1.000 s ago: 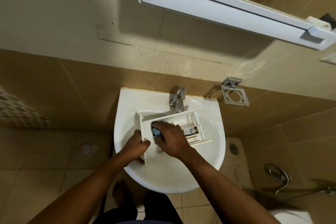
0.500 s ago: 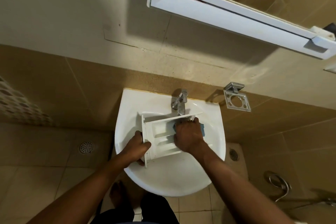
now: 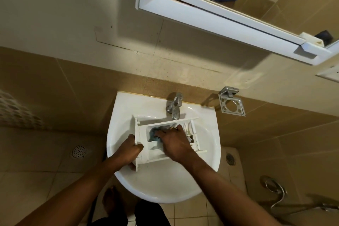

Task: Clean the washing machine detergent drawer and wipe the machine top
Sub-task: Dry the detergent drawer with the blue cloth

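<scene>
White plastic fills both hands. The right hand (image 3: 174, 143) has its fingers bent over a crumpled blue cloth (image 3: 153, 133) and presses it down into a compartment of the detergent drawer (image 3: 154, 155). The left hand (image 3: 129, 149) is curled round the drawer's front panel (image 3: 136, 128) and braces that end. The drawer lies across the middle of the washbasin (image 3: 117, 134), open side up. Its front panel is toward the basin's left rim, and its far long wall sits just below the tap (image 3: 174, 107). Judging by its thin walls and hollow chambers, the drawer is probably light and stiff but somewhat brittle. The partitions and the small siphon parts at its right end look the likeliest to snap under a hard push. It is probably slick too, if wet or coated with detergent, and would skate on the glazed basin unless held. The solid front panel and the long side walls seem the safest places to grip, not the inner dividers. The cloth looks soft and should fold into corners under fingertip pressure. A chrome tumbler holder (image 3: 232, 105) is fixed to the tiled wall beside the basin's right back corner, and a mirror cabinet (image 3: 211, 18) hangs above. The washing machine itself is not in view.
</scene>
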Available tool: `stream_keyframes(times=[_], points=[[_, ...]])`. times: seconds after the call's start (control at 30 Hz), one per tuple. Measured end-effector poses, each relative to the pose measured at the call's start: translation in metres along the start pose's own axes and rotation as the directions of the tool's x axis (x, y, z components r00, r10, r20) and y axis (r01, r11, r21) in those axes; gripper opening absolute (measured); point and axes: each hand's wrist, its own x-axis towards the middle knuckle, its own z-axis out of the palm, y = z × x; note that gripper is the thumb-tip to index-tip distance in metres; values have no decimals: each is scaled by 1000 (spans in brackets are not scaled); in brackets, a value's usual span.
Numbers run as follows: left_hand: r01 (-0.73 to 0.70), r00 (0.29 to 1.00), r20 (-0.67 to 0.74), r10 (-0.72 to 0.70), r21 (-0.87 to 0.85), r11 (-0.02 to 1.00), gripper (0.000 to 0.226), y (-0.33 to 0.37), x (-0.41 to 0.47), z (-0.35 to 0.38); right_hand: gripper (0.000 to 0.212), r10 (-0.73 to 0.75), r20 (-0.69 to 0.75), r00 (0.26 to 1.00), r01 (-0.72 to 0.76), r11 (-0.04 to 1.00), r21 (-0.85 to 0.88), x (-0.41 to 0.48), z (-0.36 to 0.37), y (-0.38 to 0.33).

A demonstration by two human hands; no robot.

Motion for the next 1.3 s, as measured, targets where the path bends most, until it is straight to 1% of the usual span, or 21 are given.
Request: stream_keyframes(times=[0.03,0.1,0.17,0.23,0.3,0.37,0.4,0.47,0.5,0.57,0.67,0.73,0.8,0.87,0.9,1.0,1.03,1.1,1.17,1.2,1.3], points=[[4,1000,-3,-4,-7,1000,16,0,0,1,53,-12,13,1000,13,999,-43,-1,-3,13],[3,1000,-4,-3,-23,1000,14,0,-1,2,45,12,88,996,0,991,-136,-3,-11,36],[-5,1000,-12,4,-14,1000,10,0,-2,2,38,90,152,984,-55,974,-220,-5,-15,48],[2,1000,-12,-2,-12,1000,10,1,-2,1,35,177,174,969,-128,957,-262,-7,-17,38],[2,1000,-20,-2,2,1000,12,3,-3,1,30,259,144,955,-220,944,-245,-5,-11,16],[-3,1000,-29,3,6,1000,16,4,-3,2,31,334,108,937,-316,936,-153,2,-3,-8],[-10,999,-34,11,9,1000,19,3,-2,2,32,341,90,936,-334,938,-89,5,1,-18],[-24,999,-36,24,-1,1000,27,3,-2,1,31,287,36,957,-287,958,23,9,9,-38],[-24,999,-36,24,-7,1000,30,1,-1,0,31,237,-5,971,-237,971,35,10,11,-46],[-22,999,-45,22,-4,1000,28,-3,4,0,33,155,-55,986,-154,988,18,8,16,-50],[-13,998,-64,14,9,1000,20,0,0,3,36,49,1,999,-49,993,104,2,9,-21],[-33,998,-60,36,51,998,16,4,-2,8,30,-29,49,998,20,985,172,-3,-7,2],[-66,997,-41,70,86,994,15,8,-5,11,21,-73,133,988,47,981,190,-6,-25,14],[-86,996,-21,88,110,990,15,9,-7,12,15,-42,211,977,5,986,169,-5,-41,23],[-88,996,-11,90,119,989,16,10,-7,11,14,-5,216,976,-26,990,139,-5,-47,27],[-85,996,12,84,125,989,21,10,-9,9,18,136,154,979,-142,990,26,-8,-51,34],[-84,996,17,82,122,989,22,10,-10,8,19,169,133,977,-173,985,24,-9,-46,32],[-91,996,24,89,142,986,24,12,-11,10,22,178,116,977,-189,977,94,-9,-32,16],[-104,995,24,101,171,980,25,14,-10,13,16,141,87,986,-158,960,233,-8,-14,-11],[-98,995,19,96,171,980,26,15,-10,15,13,126,73,989,-141,952,270,-9,-6,-23],[-52,998,-35,57,133,990,26,13,-8,16,17,67,-3,998,-63,946,317,-15,7,-35]])
